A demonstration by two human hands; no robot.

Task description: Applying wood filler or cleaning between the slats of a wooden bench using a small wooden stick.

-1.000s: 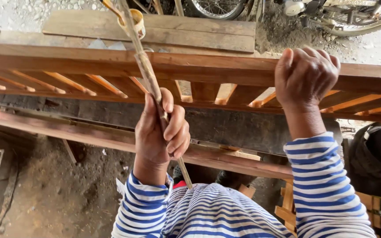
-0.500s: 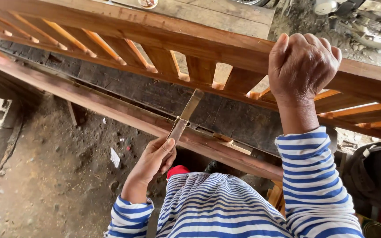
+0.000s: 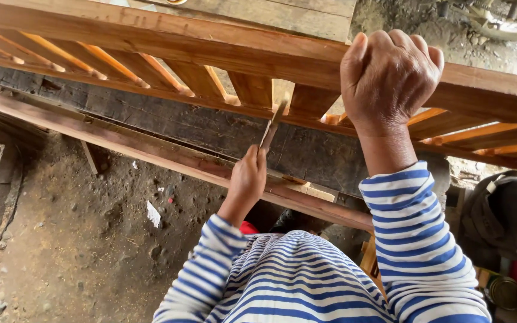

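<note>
Gripping the reddish-brown slatted wooden frame (image 3: 222, 51) at its top rail with our right hand (image 3: 390, 78), we pinch a thin flat wooden stick (image 3: 272, 125) in our left hand (image 3: 248, 179), its tip touching the slats.

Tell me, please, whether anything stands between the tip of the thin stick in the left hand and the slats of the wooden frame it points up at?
Nothing visible does. The left hand holds the thin stick from below, and its tip already reaches the gap between two slats of the wooden frame. The right hand grips the top rail, off to the side.
</note>
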